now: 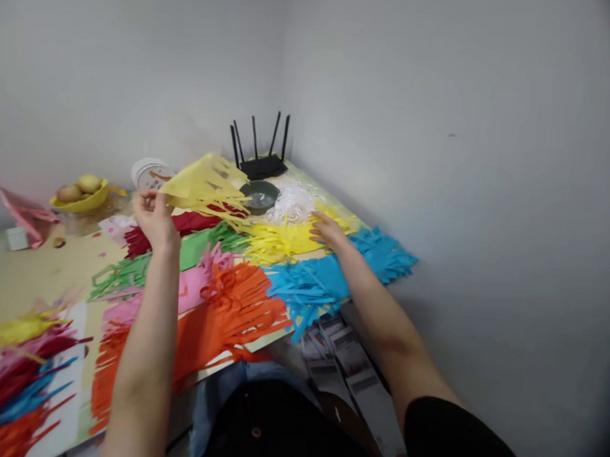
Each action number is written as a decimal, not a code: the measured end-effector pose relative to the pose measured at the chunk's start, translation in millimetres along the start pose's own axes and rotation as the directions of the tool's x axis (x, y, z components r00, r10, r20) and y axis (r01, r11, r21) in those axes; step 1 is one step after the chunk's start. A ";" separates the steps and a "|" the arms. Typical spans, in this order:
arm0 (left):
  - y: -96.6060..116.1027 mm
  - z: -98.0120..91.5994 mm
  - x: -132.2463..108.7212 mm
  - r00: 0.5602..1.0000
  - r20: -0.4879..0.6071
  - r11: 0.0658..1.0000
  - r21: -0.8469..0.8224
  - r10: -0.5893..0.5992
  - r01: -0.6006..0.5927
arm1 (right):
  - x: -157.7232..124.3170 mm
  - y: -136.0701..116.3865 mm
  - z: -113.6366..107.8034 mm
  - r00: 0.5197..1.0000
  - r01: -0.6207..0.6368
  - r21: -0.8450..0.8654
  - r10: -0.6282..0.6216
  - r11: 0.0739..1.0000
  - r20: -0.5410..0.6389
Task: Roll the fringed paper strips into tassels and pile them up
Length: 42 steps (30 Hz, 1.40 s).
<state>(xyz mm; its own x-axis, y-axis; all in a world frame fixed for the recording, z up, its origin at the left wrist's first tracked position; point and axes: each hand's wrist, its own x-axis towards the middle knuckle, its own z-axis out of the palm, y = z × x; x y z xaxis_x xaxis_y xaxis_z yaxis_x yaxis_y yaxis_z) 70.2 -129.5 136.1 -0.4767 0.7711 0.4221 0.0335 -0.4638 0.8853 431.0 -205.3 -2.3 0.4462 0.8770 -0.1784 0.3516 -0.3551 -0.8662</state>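
My left hand (152, 216) pinches a sheet of yellow fringed paper (204, 185) and holds it lifted above the table. My right hand (327, 230) lies flat, fingers spread, on a pile of yellow fringed paper (279, 241) on the table. Around it lie blue fringed paper (328, 279), orange fringed paper (222, 319), pink fringed paper (193, 284), green fringed paper (148, 266) and dark red fringed paper (190, 223), laid in overlapping rows.
A black router (261, 161) stands in the far corner against the walls, with a dark bowl (259, 195) and white plastic (292, 203) before it. A yellow bowl of fruit (81, 194) and a white tub (149, 173) sit at the back left. Mixed paper scraps (17, 372) lie at the near left.
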 end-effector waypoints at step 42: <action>60.5 -242.8 -45.2 0.792 0.554 0.956 0.269 -0.256 0.121 | -186.7 -195.7 132.7 0.208 0.761 0.486 -0.872 0.429 0.443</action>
<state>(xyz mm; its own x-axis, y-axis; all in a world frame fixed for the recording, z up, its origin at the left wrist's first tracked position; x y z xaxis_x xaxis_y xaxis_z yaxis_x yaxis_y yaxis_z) -119.5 -298.3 123.2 0.1009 0.9712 0.2159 0.2106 -0.2329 0.9494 169.7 -256.5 138.7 -0.5781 0.6357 0.5115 0.0904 0.6729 -0.7342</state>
